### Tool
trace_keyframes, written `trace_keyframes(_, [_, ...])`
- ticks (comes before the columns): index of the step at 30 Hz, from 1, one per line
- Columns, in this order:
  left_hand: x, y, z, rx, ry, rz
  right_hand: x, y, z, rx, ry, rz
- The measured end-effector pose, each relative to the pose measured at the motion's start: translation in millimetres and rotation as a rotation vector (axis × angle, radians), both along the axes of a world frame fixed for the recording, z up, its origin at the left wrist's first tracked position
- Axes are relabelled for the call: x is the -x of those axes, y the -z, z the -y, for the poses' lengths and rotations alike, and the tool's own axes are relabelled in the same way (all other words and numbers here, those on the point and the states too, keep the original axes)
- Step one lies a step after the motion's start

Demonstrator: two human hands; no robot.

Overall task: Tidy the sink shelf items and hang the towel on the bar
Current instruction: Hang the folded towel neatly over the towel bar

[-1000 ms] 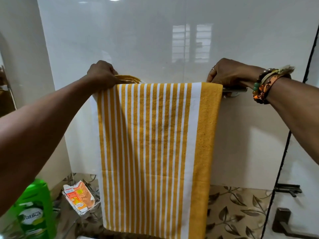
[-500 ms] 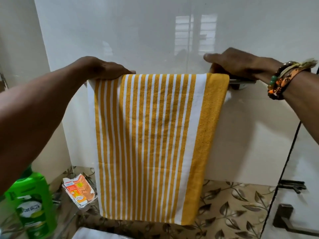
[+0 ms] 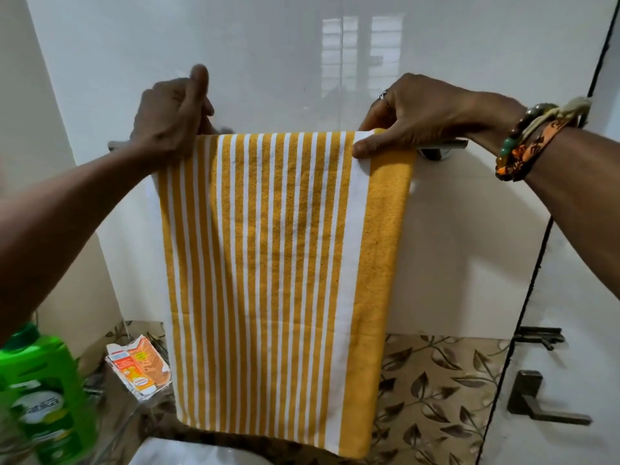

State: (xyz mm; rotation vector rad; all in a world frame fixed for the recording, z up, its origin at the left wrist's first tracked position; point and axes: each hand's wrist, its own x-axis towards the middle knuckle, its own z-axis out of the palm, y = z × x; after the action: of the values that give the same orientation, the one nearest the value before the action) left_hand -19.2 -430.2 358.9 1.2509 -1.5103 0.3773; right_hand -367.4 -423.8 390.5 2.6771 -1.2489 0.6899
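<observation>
A yellow-and-white striped towel (image 3: pixel 278 270) hangs folded over the chrome bar (image 3: pixel 444 145) on the white wall, its lower edge just above the sink. My left hand (image 3: pixel 171 119) is at the towel's top left corner, fingers curled over the edge there and thumb sticking up. My right hand (image 3: pixel 419 112) pinches the top right corner, with the thumb in front on the wide white stripe and the fingers behind. Most of the bar is hidden under the towel; only its ends show.
A green bottle (image 3: pixel 43 397) stands at the lower left, beside an opened orange-and-white carton (image 3: pixel 139 369) on a wire shelf. The white sink rim (image 3: pixel 201 453) is at the bottom. A dark door handle (image 3: pixel 536 402) is at the lower right, by leaf-patterned tiles.
Both hands lay on top of the towel before. Now the left thumb is raised with the fingers curled, and the right thumb has come round to the front, pinching the corner.
</observation>
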Motion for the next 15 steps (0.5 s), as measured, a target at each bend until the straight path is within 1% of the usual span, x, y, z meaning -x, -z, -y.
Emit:
trace_keyframes(1, [-2, 5, -1, 0.137, 0.009, 0.037, -3, 3, -1, 0.042, 0.013, -0.025])
trace_keyframes(2, [-5, 12, -4, 0.213, -0.015, 0.105, -6, 7, -1, 0.08, 0.008, -0.039])
trace_keyframes(4, [-9, 26, -11, 0.247, -0.105, 0.296, -11, 14, 0, 0.133, 0.027, -0.09])
trace_keyframes(5, [-13, 32, -10, 0.266, -0.155, 0.366, -11, 16, -1, 0.164, 0.054, -0.118])
trace_keyframes(6, [-15, 38, -11, 0.279, -0.195, 0.388, -11, 20, -1, 0.202, 0.086, -0.115])
trace_keyframes(8, [-16, 52, -13, 0.301, -0.245, 0.3, -8, 30, -4, 0.327, 0.137, -0.018])
trace_keyframes(10, [-17, 68, -15, 0.316, -0.276, 0.141, -5, 42, -8, 0.551, 0.126, 0.106])
trace_keyframes(11, [-18, 76, -16, 0.31, -0.286, 0.111, -3, 50, -10, 0.656, 0.112, 0.121])
trace_keyframes(12, [-20, 83, -17, 0.303, -0.299, 0.148, -2, 58, -10, 0.757, 0.11, 0.079])
trace_keyframes(14, [-26, 93, -21, 0.28, -0.353, 0.358, 0, 75, -10, 0.915, 0.145, -0.116])
trace_keyframes(15, [-29, 95, -21, 0.273, -0.374, 0.458, -1, 84, -9, 0.943, 0.171, -0.183])
